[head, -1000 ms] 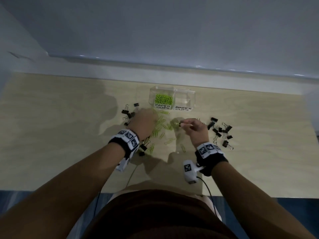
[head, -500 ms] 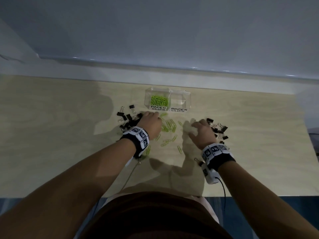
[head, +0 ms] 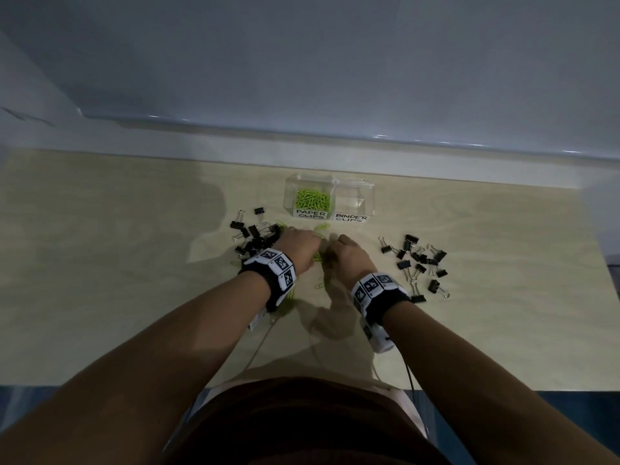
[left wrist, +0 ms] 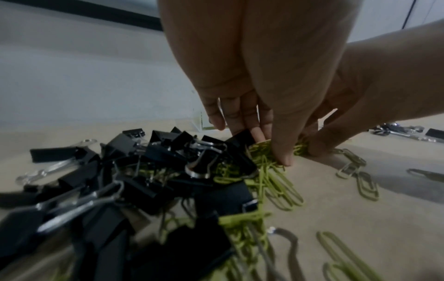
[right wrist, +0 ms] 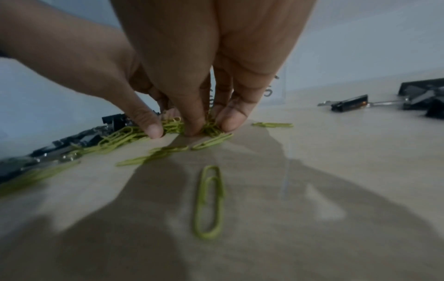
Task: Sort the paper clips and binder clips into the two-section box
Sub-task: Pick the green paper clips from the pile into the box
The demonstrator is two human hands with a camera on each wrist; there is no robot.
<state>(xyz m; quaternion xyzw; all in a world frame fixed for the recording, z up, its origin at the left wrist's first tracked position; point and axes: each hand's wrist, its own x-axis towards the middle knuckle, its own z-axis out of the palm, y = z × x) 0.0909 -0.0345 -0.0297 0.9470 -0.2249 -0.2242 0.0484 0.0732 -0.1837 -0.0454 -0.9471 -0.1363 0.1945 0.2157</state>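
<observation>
A clear two-section box (head: pixel 364 196) stands at the back, with green paper clips (head: pixel 312 200) in its left section labelled PAPER CLIPS; the BINDER CLIPS section holds nothing. My left hand (head: pixel 298 245) and right hand (head: pixel 349 253) meet in front of it over the loose green paper clips (head: pixel 318 256). Both press fingertips down and pinch a bunch of these paper clips (right wrist: pixel 173 124) between them. The left hand (left wrist: pixel 271 148) has black binder clips (left wrist: pixel 168 171) just beside it. The right hand (right wrist: pixel 211 127) grips paper clips under its fingertips (right wrist: pixel 231 121).
Black binder clips lie in two heaps on the wooden table (head: pixel 134 297), one on the left (head: pixel 251 239) and one on the right (head: pixel 419 263). A single paper clip (right wrist: pixel 210 201) lies nearer me. A wall runs behind the box.
The right hand has moved left, away from the right binder clip heap, and the two hands have closed together over the paper clips in the middle.
</observation>
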